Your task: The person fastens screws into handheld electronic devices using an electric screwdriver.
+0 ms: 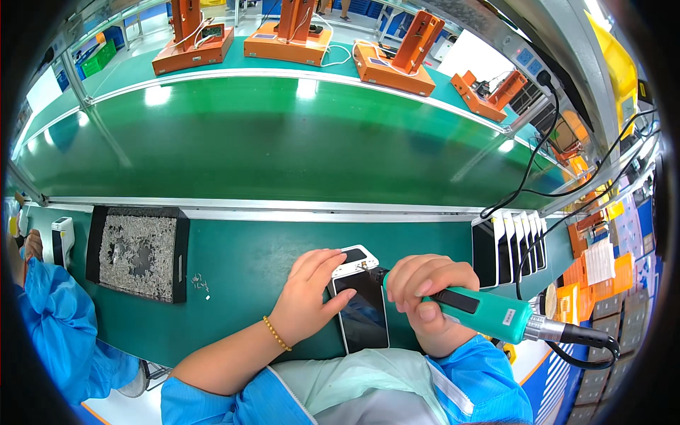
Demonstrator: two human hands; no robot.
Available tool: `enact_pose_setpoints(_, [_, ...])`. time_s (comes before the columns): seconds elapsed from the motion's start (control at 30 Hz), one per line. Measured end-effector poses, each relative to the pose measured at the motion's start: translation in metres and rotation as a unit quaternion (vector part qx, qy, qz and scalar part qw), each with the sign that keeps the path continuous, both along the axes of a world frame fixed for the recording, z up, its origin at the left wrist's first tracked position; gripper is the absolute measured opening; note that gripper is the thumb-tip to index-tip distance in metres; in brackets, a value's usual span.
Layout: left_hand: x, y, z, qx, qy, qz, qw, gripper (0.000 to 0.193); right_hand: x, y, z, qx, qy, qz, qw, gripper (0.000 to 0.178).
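A white handheld device (pixel 365 322) with a dark screen lies on the green table right in front of me. My left hand (pixel 309 292) holds it from its left side, fingers across its upper part and thumb at the screen's edge. In my right hand (pixel 428 287) is a green electric screwdriver (pixel 489 315), gripped with the fingers wrapped around its front half. Its dark tip points left and meets the device near the small opening at its upper end. The tip's exact contact is too small to make out. A black cable runs from the screwdriver's rear.
A black tray (pixel 182 258) full of small silvery pieces stands left, with loose bits (pixel 200 283) beside it. Several similar devices (pixel 486 251) lean in a row at right, near hanging black cables (pixel 524 190). A co-worker's blue sleeve (pixel 60 304) is far left. Orange fixtures (pixel 393 67) stand beyond.
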State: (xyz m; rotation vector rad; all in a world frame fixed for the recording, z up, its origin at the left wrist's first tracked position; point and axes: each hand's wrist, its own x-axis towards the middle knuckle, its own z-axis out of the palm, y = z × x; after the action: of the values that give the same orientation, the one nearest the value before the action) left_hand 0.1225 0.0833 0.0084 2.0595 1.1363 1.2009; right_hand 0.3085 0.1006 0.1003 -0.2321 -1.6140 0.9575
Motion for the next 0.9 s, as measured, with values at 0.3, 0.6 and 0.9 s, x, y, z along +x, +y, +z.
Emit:
enact_pose_setpoints(0.3, [0.0007, -0.0009, 0.0023, 0.002, -0.002, 0.003, 1.0, 0.051, -0.0016, 0.0015, -0.0034, 0.031, -0.015, -0.002, 0.999, 0.025])
enact_pose_setpoints(0.6, [0.0008, -0.0005, -0.0017, 0.0, -0.011, 0.0, 1.0, 0.052, -0.0083, 0.0, -0.0031, -0.004, 0.002, -0.019, 1.0, 0.016])
enact_pose_setpoints(0.9, [0.0004, 0.0027, -0.0003, -0.003, -0.014, -0.007, 1.0, 0.053, -0.0096, 0.008, 0.0009, -0.037, 0.004, 0.004, 0.999, 0.017])
